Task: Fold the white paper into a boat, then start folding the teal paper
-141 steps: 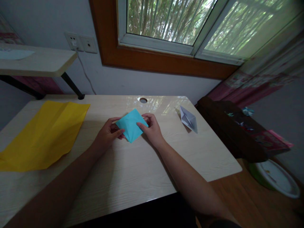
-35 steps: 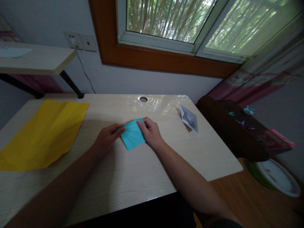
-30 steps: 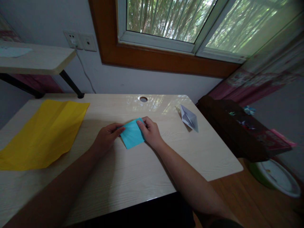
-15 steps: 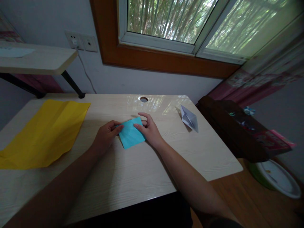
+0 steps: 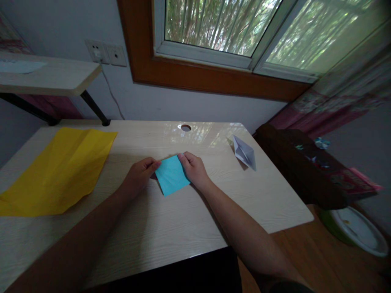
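A small turquoise square of folded paper (image 5: 172, 176) is held between my two hands, slightly tilted, over the middle of the desk. My left hand (image 5: 141, 173) pinches its upper left corner, thumb on top and fingers behind. At the upper right corner, my right hand (image 5: 193, 167) grips the paper, its thumb lying along the edge. The fingers behind the paper are mostly hidden. To the right lies a folded white paper shape (image 5: 244, 151), apart from both hands.
A large yellow sheet (image 5: 64, 171) covers the desk's left side. Behind it stands a raised shelf (image 5: 70, 77) on black legs. A round cable hole (image 5: 185, 127) sits near the back edge of the pale desk (image 5: 275, 203). A dark wooden cabinet (image 5: 284, 162) stands beyond the right edge.
My right hand's raised fingers have closed onto the upper right corner, its thumb moving up to the edge. The turquoise paper and left hand have shifted slightly down and right.
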The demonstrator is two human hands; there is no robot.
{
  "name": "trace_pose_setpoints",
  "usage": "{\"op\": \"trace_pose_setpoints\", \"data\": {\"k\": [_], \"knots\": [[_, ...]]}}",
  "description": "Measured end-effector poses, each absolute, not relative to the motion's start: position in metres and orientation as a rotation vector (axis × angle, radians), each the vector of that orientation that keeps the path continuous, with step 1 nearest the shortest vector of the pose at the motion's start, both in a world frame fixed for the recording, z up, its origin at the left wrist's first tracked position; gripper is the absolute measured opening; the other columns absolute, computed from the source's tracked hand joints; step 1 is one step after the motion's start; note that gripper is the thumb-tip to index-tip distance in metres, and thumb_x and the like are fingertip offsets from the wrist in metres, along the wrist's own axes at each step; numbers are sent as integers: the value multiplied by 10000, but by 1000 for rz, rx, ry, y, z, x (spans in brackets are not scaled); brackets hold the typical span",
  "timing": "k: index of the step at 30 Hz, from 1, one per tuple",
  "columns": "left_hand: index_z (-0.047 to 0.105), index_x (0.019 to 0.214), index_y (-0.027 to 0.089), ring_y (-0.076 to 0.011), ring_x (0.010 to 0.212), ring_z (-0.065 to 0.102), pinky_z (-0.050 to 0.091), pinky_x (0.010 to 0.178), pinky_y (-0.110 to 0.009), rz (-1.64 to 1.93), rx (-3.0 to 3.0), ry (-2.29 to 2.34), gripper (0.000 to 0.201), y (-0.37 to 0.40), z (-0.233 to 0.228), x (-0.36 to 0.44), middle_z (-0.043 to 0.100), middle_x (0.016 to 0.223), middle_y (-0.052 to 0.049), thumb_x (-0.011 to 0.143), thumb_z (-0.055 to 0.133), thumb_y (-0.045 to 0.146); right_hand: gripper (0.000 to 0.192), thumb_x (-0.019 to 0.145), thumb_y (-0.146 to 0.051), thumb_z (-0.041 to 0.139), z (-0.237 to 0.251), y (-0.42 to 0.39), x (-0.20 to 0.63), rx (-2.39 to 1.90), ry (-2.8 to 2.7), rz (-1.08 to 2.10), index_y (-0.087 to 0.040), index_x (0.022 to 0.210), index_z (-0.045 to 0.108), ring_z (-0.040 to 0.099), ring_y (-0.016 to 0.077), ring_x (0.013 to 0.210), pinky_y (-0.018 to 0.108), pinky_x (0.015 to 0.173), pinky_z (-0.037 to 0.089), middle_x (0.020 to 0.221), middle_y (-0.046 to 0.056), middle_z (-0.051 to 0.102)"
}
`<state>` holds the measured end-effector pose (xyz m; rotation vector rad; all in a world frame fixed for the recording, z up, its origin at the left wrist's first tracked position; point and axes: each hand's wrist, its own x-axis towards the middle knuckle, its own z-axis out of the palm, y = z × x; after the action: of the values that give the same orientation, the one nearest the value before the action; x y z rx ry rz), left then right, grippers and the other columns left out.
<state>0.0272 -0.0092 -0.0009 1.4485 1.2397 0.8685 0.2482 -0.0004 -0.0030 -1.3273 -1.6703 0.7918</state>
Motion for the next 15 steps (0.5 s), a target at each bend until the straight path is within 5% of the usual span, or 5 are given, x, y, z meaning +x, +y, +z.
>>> {"op": "trace_pose_setpoints", "data": {"k": [15], "knots": [[595,707,184,-181,535,672,539,555,-283,883,1441,1210,501,-13,2,28,688,595,-25,959,473,598,431,1038,-498,385,-4,-1,252,-1457,-1781,525,-227,714,471,510,147,584,271,587,304,606,-22,498]]}}
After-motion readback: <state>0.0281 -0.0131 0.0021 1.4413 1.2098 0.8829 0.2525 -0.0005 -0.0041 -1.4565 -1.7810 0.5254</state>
